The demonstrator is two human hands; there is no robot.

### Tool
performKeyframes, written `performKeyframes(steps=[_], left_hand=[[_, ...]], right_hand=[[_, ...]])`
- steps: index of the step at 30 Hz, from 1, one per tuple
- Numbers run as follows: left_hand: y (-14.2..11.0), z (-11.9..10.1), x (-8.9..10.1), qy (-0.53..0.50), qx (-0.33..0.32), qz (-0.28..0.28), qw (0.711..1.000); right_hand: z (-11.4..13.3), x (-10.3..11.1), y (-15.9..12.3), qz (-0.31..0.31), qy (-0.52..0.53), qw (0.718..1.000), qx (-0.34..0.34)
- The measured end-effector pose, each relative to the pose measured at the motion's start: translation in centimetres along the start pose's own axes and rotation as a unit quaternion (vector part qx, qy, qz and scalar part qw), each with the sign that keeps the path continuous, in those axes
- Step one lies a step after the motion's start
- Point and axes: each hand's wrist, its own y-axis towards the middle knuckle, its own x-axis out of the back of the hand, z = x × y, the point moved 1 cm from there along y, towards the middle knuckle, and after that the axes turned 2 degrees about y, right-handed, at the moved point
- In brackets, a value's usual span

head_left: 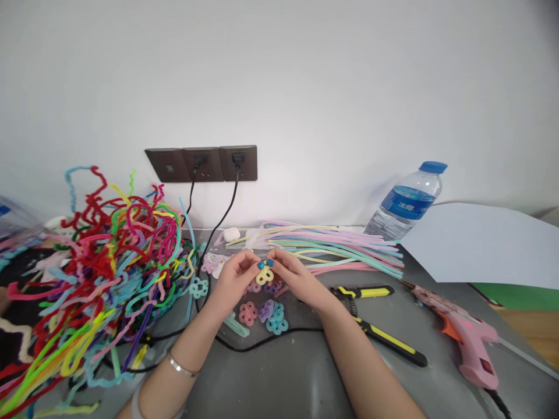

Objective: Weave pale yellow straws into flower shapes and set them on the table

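Between my left hand [239, 274] and my right hand [293, 273] is a small yellow pipe-cleaner flower [264, 275], pinched at its upper edge by the thumbs and fingers of both. Each hand is closed, the two thumb tips nearly touching. Just below on the table lie finished-looking looped flowers: a pink flower [248, 313], a purple flower [266, 311] and a blue flower [277, 318]. A mint-green flower [198, 288] lies left of my left wrist. More purple and pink flowers are partly hidden beneath the yellow one.
A tangled heap of coloured pipe cleaners [109, 262] fills the left. Straight pastel pipe cleaners [336, 247] lie behind my hands. Yellow-black pliers [393, 343], a pink glue gun [469, 334], a tilted water bottle [408, 201] and white paper [484, 244] are right. A black cord [244, 350] crosses the table.
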Motion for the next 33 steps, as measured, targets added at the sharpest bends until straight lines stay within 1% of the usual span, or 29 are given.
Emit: performKeyframes(steps=[2, 5, 8, 10, 13, 15, 17, 19, 22, 27, 29, 33], left_hand=[[-0.1, -0.2, 0.0, -0.002, 0.008, 0.006, 1.000], [-0.2, -0.5, -0.1, -0.028, 0.017, 0.010, 0.999], [-0.2, -0.7, -0.2, -0.058, 0.021, 0.010, 0.998], [-0.2, -0.7, -0.2, -0.081, 0.028, 0.000, 0.996], [-0.2, -0.8, -0.4, -0.147, 0.042, -0.016, 0.988], [-0.2, -0.9, -0.5, -0.189, 0.050, -0.005, 0.981], [-0.3, -1.1, -0.7, -0.206, 0.056, 0.016, 0.977], [-0.4, -1.2, -0.8, -0.207, 0.057, 0.026, 0.976], [-0.6, -1.2, -0.8, -0.196, 0.053, 0.022, 0.979], [-0.6, -1.1, -0.5, -0.133, 0.042, 0.025, 0.990], [-0.5, -1.1, -0.3, -0.105, 0.042, 0.021, 0.993], [-0.3, -1.0, 0.1, -0.093, 0.040, -0.015, 0.995]], right_hand=[[-0.1, -0.1, 0.0, -0.005, 0.026, 1.000, -0.011], [-0.1, -0.4, 0.1, -0.016, 0.094, 0.994, -0.045], [-0.1, -0.7, 0.2, -0.011, 0.176, 0.981, -0.078], [0.1, -0.7, 0.2, -0.005, 0.214, 0.973, -0.091], [0.3, -0.7, 0.1, -0.003, 0.236, 0.968, -0.086], [0.3, -0.7, 0.1, -0.006, 0.234, 0.969, -0.076], [0.2, -0.7, 0.1, -0.011, 0.233, 0.970, -0.069], [0.2, -0.7, 0.1, -0.009, 0.238, 0.969, -0.069], [0.3, -0.7, 0.0, 0.011, 0.248, 0.966, -0.076], [0.3, -0.4, -0.2, 0.045, 0.245, 0.963, -0.104], [0.1, -0.3, -0.2, 0.039, 0.247, 0.962, -0.108], [-0.2, -0.5, 0.1, 0.006, 0.251, 0.965, -0.080]])
